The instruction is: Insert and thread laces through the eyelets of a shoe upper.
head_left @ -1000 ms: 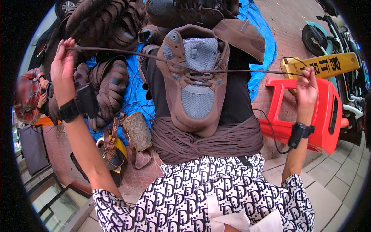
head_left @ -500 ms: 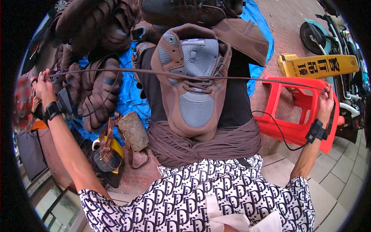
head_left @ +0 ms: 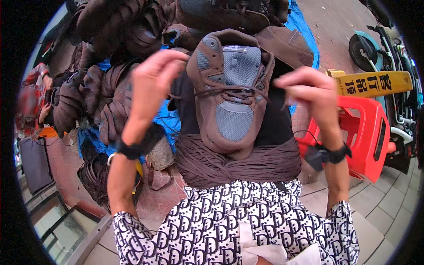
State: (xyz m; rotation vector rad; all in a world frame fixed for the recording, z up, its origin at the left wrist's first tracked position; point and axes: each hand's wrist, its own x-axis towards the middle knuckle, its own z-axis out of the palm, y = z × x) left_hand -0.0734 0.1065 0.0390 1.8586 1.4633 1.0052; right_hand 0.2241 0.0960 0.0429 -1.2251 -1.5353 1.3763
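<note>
I am viewing a brown and grey mesh-panelled shoe (head_left: pixel 234 126) from above; it is resting on the person's lap, toe pointing toward the body, between two hands. A thin dark brown lace (head_left: pixel 236 95) is lying slack across its lower eyelets. The left hand (head_left: pixel 152 81) is hovering beside the collar with bent fingers; the right hand (head_left: pixel 316 90) is hovering opposite, fingers curling inward. Both are blurring, so I am unable to tell whether either is gripping a lace end.

I am judging that a slack, poorly pinched lace could be slipping or pulling uneven, and that an unbraced shoe could be tipping under a one-sided tug. The loose brown bundle of cord-like laces (head_left: pixel 212 163) is sitting against the toe, so a stray end could be tangling there. A thin black cable (head_left: pixel 302 132) by the right wrist is also posing a snag.

For room, dark cloth (head_left: pixel 276 119) is showing between shoe and right hand. A red plastic stool (head_left: pixel 374 145) is crowding the right forearm, a pile of brown shoes (head_left: pixel 117 123) is bordering the left, and a dark shoe (head_left: pixel 221 15) is limiting reach beyond the collar.
</note>
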